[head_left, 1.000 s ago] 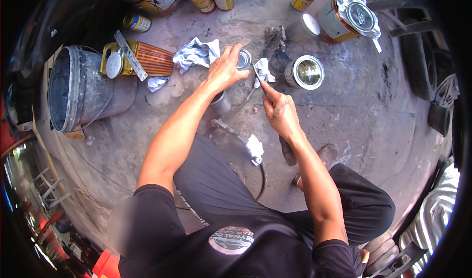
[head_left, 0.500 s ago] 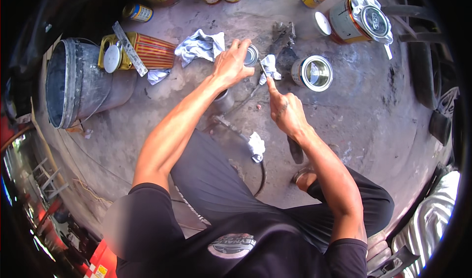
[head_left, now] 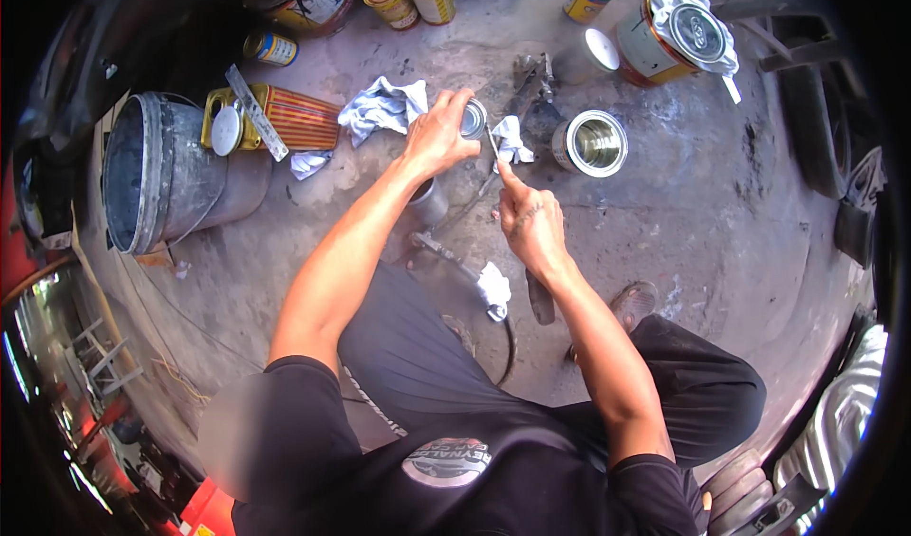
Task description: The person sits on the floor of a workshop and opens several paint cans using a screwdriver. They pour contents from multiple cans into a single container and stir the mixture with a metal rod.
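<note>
Fingers of left hand (head_left: 438, 139) grasp small can (head_left: 474, 119); right hand (head_left: 528, 218) pinches thin tool (head_left: 492, 144) at rim.

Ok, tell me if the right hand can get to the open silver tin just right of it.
Probably yes: the right hand is close to the open silver tin, with only bare concrete floor between them.

Two hands (head_left: 438, 138) (head_left: 531, 223); one bucket (head_left: 157, 180)
</note>
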`<act>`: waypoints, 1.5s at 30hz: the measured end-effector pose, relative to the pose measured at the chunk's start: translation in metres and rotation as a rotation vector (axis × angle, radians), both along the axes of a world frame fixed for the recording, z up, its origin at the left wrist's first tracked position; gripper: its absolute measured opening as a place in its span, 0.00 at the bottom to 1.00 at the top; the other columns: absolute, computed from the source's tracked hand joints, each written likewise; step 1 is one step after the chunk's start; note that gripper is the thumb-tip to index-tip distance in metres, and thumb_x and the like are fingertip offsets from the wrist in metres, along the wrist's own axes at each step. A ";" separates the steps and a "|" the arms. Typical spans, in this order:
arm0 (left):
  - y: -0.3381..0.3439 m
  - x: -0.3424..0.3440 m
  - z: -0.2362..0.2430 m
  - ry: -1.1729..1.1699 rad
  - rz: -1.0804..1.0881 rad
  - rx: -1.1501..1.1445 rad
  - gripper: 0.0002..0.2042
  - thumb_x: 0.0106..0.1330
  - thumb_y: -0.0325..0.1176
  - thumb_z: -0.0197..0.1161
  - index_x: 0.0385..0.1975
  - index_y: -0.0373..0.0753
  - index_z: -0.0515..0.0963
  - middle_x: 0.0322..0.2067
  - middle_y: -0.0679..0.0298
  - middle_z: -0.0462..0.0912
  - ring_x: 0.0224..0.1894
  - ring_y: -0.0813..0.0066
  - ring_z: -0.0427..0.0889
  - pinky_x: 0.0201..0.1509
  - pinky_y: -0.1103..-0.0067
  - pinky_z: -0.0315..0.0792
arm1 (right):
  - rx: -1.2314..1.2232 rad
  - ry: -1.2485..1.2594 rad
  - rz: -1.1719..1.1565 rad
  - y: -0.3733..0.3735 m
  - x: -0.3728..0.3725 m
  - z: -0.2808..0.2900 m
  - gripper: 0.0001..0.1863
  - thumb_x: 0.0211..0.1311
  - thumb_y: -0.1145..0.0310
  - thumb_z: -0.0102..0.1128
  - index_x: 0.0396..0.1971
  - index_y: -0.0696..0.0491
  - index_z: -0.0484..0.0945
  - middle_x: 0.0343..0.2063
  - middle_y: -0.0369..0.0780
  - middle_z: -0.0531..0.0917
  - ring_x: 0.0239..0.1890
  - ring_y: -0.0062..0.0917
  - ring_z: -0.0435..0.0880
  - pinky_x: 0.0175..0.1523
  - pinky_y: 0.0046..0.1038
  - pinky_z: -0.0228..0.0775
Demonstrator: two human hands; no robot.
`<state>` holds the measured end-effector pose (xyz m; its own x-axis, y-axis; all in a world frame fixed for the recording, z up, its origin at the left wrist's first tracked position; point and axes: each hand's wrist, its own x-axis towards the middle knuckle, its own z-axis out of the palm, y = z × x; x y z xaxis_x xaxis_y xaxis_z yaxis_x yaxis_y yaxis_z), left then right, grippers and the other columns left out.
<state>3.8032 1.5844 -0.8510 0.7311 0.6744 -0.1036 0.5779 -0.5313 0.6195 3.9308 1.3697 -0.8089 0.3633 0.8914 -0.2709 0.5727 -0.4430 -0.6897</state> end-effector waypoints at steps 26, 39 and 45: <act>0.010 -0.004 0.011 0.076 -0.058 -0.089 0.47 0.54 0.32 0.77 0.81 0.50 0.70 0.73 0.44 0.74 0.69 0.39 0.82 0.71 0.57 0.80 | 0.037 0.176 -0.076 -0.016 0.022 -0.022 0.36 0.71 0.74 0.62 0.79 0.38 0.76 0.33 0.58 0.90 0.37 0.57 0.92 0.46 0.53 0.81; 0.000 0.004 0.012 0.076 0.045 -0.034 0.48 0.58 0.43 0.83 0.79 0.37 0.68 0.69 0.41 0.78 0.67 0.37 0.85 0.68 0.53 0.81 | -0.013 -0.022 -0.005 0.009 0.006 0.003 0.35 0.70 0.73 0.61 0.78 0.41 0.78 0.31 0.59 0.90 0.37 0.59 0.92 0.48 0.57 0.84; 0.002 0.002 0.005 0.041 0.024 -0.021 0.46 0.59 0.42 0.82 0.78 0.36 0.68 0.70 0.43 0.78 0.67 0.38 0.85 0.68 0.54 0.82 | -0.028 -0.032 0.008 0.012 0.003 0.011 0.35 0.68 0.74 0.61 0.77 0.44 0.78 0.30 0.59 0.89 0.35 0.59 0.91 0.47 0.57 0.84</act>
